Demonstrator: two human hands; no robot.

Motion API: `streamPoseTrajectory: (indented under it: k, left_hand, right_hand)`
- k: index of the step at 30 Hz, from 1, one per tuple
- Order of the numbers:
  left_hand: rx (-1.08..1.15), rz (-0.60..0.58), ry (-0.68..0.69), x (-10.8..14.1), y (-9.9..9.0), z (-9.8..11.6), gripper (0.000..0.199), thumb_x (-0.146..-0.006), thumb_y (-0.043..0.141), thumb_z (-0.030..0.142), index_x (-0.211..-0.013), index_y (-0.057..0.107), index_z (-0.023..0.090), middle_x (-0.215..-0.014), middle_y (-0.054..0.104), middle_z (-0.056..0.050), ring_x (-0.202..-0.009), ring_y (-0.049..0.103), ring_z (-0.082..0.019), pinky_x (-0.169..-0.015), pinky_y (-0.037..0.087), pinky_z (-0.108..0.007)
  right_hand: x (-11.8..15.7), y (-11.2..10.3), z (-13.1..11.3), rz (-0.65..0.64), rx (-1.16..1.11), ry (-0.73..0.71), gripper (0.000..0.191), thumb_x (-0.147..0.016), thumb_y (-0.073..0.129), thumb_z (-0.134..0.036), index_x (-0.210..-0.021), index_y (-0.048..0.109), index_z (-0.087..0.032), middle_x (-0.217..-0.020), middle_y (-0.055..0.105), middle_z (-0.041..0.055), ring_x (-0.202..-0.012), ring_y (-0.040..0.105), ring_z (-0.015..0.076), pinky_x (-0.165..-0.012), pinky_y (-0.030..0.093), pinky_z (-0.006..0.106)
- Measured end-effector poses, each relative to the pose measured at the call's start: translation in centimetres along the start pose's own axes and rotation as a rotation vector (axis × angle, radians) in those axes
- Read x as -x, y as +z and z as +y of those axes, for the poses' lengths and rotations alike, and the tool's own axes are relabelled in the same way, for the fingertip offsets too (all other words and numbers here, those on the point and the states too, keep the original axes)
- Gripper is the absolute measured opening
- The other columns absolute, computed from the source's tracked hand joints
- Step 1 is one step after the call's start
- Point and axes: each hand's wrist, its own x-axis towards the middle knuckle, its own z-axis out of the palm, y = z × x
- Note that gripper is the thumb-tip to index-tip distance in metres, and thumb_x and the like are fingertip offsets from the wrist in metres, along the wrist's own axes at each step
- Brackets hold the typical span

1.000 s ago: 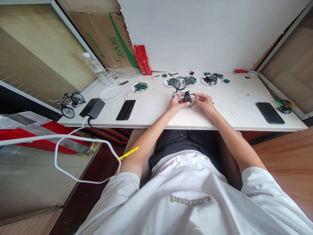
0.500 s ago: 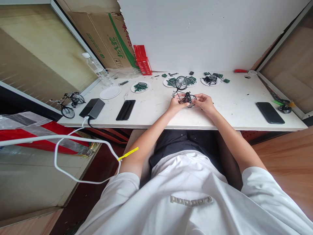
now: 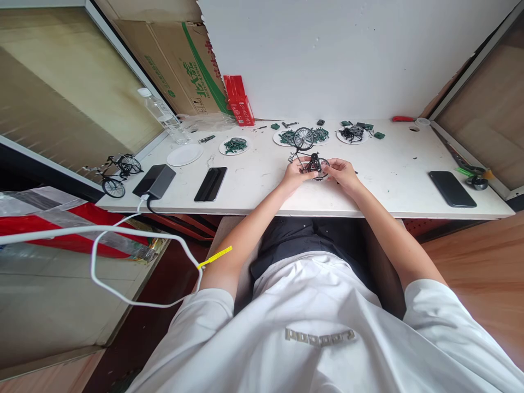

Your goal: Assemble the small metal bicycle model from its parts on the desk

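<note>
Between both hands, over the table's front middle, is a small black model bicycle (image 3: 303, 140). One of its wheels points away from me, and the other lies between my fingers. My left hand (image 3: 295, 173) is closed on the frame from the left, with its thumb near the chain area. From the right, my right hand (image 3: 341, 171) pinches the near wheel (image 3: 323, 168). The fingertips behind the model are partly hidden. Just beyond it, a white plate (image 3: 278, 142) holds dark green and black parts.
On the white table (image 3: 254, 191) are another model bicycle (image 3: 118, 172), a black power adapter (image 3: 154, 181), a phone (image 3: 210, 184), and a second phone (image 3: 452, 189). Plates with small parts (image 3: 236, 145) and a plastic bottle (image 3: 166, 117) stand further back. A white cable (image 3: 139, 229) loops at the left.
The model shifts very slightly in my hands, and my right fingers move a little along the near wheel. Both hands keep their hold.
</note>
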Motion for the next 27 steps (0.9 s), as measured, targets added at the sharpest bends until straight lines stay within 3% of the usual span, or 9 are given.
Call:
streamPoseTrajectory:
  k: [10,17,27]
  left_hand:
    - [0.039,-0.043,0.002,-0.09,-0.18,-0.15,0.091,-0.049,0.114,0.036,-0.125,0.067,0.018,-0.111,0.083,-0.01,-0.104,0.077,-0.024,-0.107,0.059,-0.044]
    - [0.021,-0.032,0.02,0.04,0.14,0.0,0.092,-0.047,0.115,0.043,-0.122,0.066,0.021,-0.111,0.083,-0.008,-0.105,0.078,-0.025,-0.107,0.06,-0.045]
    - [0.06,-0.03,-0.001,0.07,0.21,-0.04,0.088,-0.052,0.114,0.041,-0.123,0.065,0.021,-0.107,0.083,-0.008,-0.108,0.08,-0.027,-0.112,0.058,-0.048]
  right_hand:
    - [-0.19,-0.12,0.03,-0.002,-0.11,0.058,0.081,-0.049,0.112,-0.067,-0.109,0.079,-0.023,-0.085,0.078,0.0009,-0.075,0.071,0.0164,-0.063,0.064,0.029]
    - [0.07,0.04,-0.31,0.043,-0.014,-0.042,0.078,-0.054,0.107,-0.073,-0.108,0.078,-0.026,-0.079,0.073,-0.0023,-0.069,0.066,0.0147,-0.065,0.063,0.03]
    - [0.42,0.21,-0.8,0.056,0.035,-0.069,0.07,-0.064,0.102,-0.076,-0.108,0.08,-0.025,-0.084,0.077,0.0006,-0.077,0.072,0.0173,-0.064,0.061,0.028]
